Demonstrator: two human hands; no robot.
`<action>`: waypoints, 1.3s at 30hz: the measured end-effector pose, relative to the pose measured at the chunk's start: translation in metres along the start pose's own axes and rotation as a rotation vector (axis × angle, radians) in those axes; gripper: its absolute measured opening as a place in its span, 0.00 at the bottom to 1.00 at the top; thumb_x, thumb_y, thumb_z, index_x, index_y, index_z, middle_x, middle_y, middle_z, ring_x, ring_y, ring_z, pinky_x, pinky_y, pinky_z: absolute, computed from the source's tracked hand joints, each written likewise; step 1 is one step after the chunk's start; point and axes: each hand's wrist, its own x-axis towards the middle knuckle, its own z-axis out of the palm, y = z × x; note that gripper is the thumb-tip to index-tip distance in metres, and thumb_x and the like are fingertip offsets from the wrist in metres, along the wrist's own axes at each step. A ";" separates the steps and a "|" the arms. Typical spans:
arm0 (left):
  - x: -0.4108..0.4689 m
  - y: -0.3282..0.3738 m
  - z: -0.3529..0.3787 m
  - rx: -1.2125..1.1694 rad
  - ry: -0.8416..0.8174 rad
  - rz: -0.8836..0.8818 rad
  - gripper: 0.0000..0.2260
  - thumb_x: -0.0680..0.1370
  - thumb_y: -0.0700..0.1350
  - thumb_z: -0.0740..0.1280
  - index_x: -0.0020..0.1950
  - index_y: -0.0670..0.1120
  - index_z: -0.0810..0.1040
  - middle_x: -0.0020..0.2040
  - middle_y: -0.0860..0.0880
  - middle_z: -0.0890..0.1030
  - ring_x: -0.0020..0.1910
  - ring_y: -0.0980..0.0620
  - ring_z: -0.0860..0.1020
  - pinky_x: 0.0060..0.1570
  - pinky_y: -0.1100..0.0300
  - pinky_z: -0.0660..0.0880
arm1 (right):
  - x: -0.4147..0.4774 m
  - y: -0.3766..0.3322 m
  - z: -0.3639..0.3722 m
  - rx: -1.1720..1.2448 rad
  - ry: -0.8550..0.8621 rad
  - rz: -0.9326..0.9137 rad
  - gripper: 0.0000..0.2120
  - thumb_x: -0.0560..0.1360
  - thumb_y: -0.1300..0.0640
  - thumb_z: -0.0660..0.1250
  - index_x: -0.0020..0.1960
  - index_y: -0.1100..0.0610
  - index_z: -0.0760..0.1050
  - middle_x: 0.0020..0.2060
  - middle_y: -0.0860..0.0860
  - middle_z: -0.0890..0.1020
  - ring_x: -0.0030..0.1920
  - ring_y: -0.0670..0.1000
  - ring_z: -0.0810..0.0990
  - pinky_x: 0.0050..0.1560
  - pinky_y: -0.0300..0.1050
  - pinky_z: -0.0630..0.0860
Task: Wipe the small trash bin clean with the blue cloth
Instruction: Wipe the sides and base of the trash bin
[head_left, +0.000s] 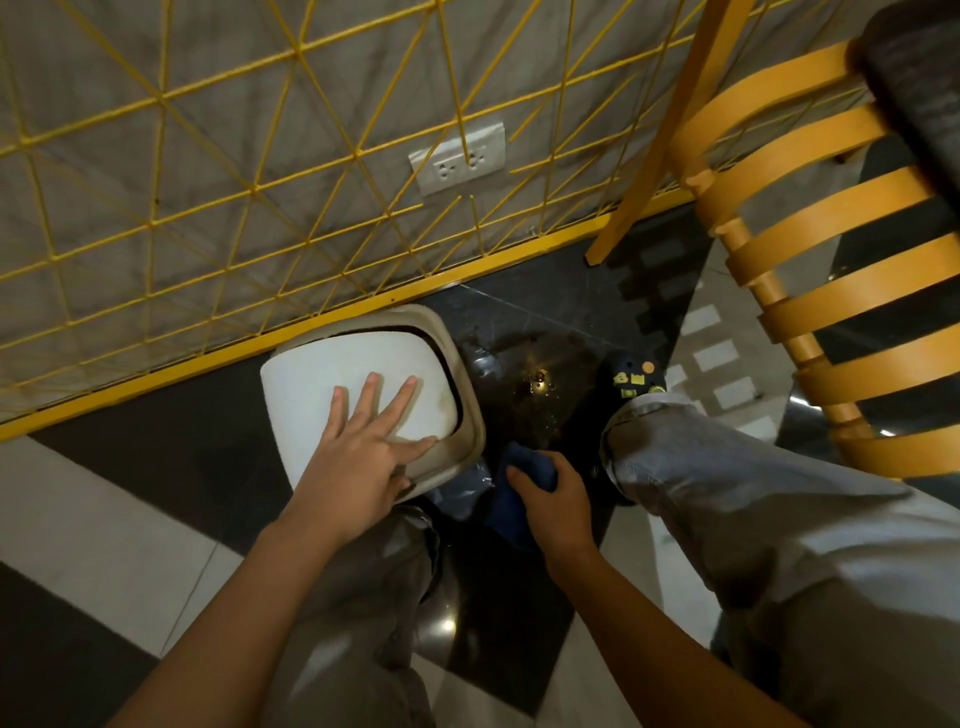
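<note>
The small white trash bin (311, 384) stands on the dark floor against the yellow base rail, seen from above with its swing lid tilted. My left hand (358, 447) lies flat on the lid, fingers spread and straight. Just right of the bin's near corner, my right hand (553, 499) grips the bunched blue cloth (524, 467) low over the floor. The cloth sits close beside the bin's rim; contact between them is unclear.
A yellow wire grid (260, 182) fronts the grey wall with a socket plate (457, 158). An orange slatted wooden chair (810, 312) stands to the right. My grey-trousered legs (727, 493) and a patterned shoe (636, 379) flank the bin on glossy black and white tiles.
</note>
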 end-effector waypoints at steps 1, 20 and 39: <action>-0.002 0.000 0.001 -0.019 -0.004 -0.007 0.22 0.77 0.47 0.64 0.70 0.59 0.66 0.72 0.53 0.35 0.70 0.47 0.31 0.66 0.48 0.28 | 0.000 -0.001 0.001 -0.025 -0.015 -0.034 0.08 0.73 0.60 0.68 0.49 0.52 0.72 0.46 0.53 0.78 0.49 0.52 0.77 0.50 0.44 0.73; 0.023 0.002 0.030 0.042 0.349 -0.464 0.27 0.78 0.55 0.49 0.75 0.43 0.55 0.75 0.36 0.53 0.74 0.35 0.50 0.71 0.42 0.44 | 0.017 -0.022 0.032 -0.601 0.047 -0.425 0.12 0.70 0.60 0.70 0.52 0.61 0.75 0.58 0.56 0.70 0.58 0.54 0.72 0.55 0.37 0.66; 0.026 0.002 0.034 0.023 0.393 -0.476 0.27 0.77 0.53 0.49 0.74 0.43 0.57 0.75 0.37 0.55 0.74 0.36 0.51 0.71 0.40 0.46 | 0.028 -0.038 0.033 -0.647 0.003 -0.424 0.12 0.72 0.61 0.68 0.53 0.64 0.74 0.58 0.58 0.71 0.58 0.56 0.74 0.59 0.42 0.69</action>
